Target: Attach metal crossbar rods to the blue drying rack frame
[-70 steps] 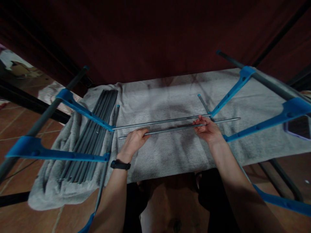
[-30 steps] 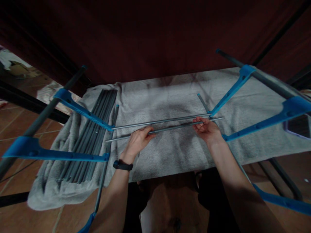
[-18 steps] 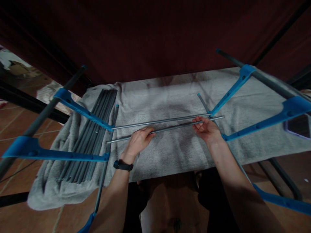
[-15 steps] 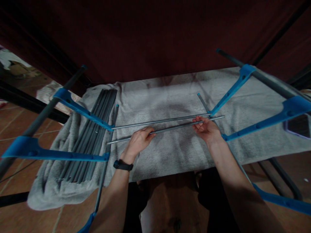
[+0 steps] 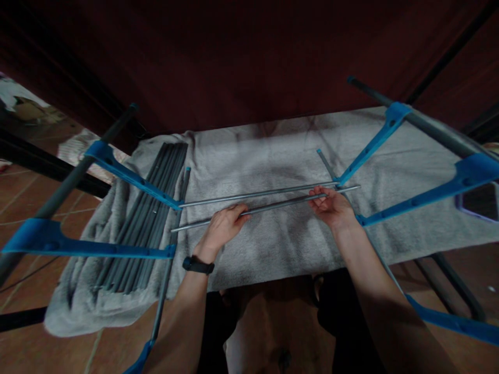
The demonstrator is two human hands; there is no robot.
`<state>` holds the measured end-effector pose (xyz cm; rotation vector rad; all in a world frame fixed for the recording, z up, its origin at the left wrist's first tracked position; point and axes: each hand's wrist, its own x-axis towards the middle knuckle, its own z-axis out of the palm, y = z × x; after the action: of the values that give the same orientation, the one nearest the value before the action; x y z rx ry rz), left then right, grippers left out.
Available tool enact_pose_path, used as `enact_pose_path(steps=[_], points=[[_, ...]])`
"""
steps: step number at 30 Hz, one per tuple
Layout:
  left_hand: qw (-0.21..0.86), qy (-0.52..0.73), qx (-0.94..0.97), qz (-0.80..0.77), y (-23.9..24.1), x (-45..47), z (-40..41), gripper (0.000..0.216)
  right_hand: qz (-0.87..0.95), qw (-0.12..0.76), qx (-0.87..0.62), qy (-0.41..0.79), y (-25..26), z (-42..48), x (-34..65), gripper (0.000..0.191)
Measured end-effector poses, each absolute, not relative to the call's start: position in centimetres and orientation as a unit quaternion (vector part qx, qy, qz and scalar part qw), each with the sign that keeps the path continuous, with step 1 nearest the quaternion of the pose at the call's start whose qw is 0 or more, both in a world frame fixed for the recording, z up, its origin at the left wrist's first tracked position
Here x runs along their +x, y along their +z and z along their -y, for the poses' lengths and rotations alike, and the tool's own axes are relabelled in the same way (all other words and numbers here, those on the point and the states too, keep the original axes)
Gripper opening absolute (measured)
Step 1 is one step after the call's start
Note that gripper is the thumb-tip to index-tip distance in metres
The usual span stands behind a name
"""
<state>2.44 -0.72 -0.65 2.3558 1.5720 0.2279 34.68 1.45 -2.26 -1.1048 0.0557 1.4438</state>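
A thin grey metal tube (image 5: 278,205) runs slantwise in front of me, held by both hands. My left hand (image 5: 228,223) is closed over it left of centre, with a dark band on the wrist. Nearer its right end, my right hand (image 5: 329,205) grips it from below, palm turned up. Just beyond lies a second metal tube (image 5: 257,195), spanning between the left blue plastic bracket (image 5: 134,182) and the right blue plastic bracket (image 5: 364,153). The held tube's left end is near the left frame's lower pole (image 5: 166,283); whether they touch I cannot tell.
Several loose grey tubes (image 5: 156,208) lie side by side at the left on a grey fleece blanket (image 5: 273,249). Upright frames with a left pole (image 5: 66,187) and a right pole (image 5: 436,135) flank my arms. A phone-like dark object (image 5: 477,202) rests at the far right.
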Motion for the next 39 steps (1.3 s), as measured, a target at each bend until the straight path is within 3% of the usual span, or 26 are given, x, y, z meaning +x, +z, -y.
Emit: enact_pose_path(steps=[30,39], points=[[0.166,0.054,0.815,-0.552,-0.9,2.4,0.8,0.033,-0.058,0.624,-0.497,0.6,-0.5,-1.4,35.4,0.023],[0.163,0.072,0.813,-0.555,-1.1,1.6,0.5,0.022,-0.073,0.633,-0.499,0.588,-0.6,-1.4,35.7,0.023]])
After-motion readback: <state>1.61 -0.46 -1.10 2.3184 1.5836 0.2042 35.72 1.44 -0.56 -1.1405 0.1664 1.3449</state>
